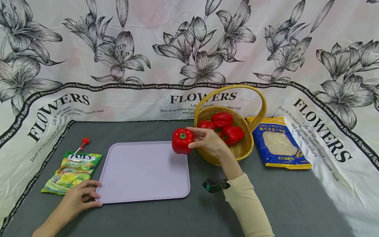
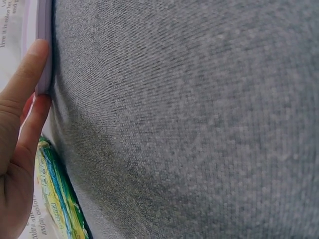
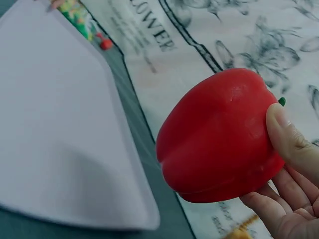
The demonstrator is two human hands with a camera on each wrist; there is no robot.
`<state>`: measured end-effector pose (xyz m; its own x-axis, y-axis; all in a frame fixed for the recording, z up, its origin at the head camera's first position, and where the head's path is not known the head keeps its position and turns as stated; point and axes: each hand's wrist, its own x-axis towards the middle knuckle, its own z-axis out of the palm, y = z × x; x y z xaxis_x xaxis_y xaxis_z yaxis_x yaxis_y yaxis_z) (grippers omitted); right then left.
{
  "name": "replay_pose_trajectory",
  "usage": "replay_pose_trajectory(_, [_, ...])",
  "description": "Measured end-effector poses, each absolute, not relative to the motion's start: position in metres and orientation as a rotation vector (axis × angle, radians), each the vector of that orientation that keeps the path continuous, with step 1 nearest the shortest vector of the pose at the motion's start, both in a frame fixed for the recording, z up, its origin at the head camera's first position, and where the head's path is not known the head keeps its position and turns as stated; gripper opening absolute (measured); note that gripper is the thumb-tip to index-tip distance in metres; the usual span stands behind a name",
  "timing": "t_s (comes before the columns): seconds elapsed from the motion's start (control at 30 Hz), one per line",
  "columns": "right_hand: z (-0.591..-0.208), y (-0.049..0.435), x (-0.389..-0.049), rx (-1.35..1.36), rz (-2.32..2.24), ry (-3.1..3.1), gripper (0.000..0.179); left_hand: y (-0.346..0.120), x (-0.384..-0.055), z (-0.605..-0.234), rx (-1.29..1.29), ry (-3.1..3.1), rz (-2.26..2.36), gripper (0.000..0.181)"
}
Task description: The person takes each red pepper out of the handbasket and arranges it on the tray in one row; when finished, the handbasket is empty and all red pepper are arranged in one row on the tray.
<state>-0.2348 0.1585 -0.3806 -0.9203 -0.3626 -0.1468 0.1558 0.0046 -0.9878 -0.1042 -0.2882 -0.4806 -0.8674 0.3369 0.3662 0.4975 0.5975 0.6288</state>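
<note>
A red bell pepper with a green stem is held by my right hand, off the table at the tray's right back corner. In the right wrist view, my thumb lies against the stem end of the pepper and the other fingers are beneath it. The pale purple tray lies flat on the table. My left hand holds its front left corner, thumb on the front edge and fingers along the left side. In the left wrist view, the thumb touches the tray's rim.
A yellow woven basket with several red peppers stands right of the tray. Beyond it lies a blue and yellow pasta bag. A green candy bag and a red lollipop are at the left. Floral cloth hangs behind.
</note>
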Motion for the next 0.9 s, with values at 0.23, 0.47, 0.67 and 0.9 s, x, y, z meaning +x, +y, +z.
replay_pose_trajectory(0.23, [-0.404, 0.12, -0.247, -0.258, -1.98, 1.958, 0.057, -0.291, -0.1, -0.483, -0.699, -2.591, -1.111, 0.038])
replay_pose_trajectory(0.47, [-0.429, 0.097, -0.268, -0.401, -1.971, 1.908, 0.057, -0.295, -0.104, -0.483, -0.73, -2.547, -1.101, 0.04])
replay_pose_trajectory(0.67, [-0.443, 0.08, -0.283, -0.493, -1.883, 1.938, 0.06, -0.293, -0.105, -0.481, -0.731, -2.547, -1.105, 0.038])
replay_pose_trajectory(0.9, [-0.451, 0.049, -0.294, -0.476, -1.902, 1.927, 0.061, -0.289, -0.102, -0.483, -0.683, -2.581, -1.093, 0.039])
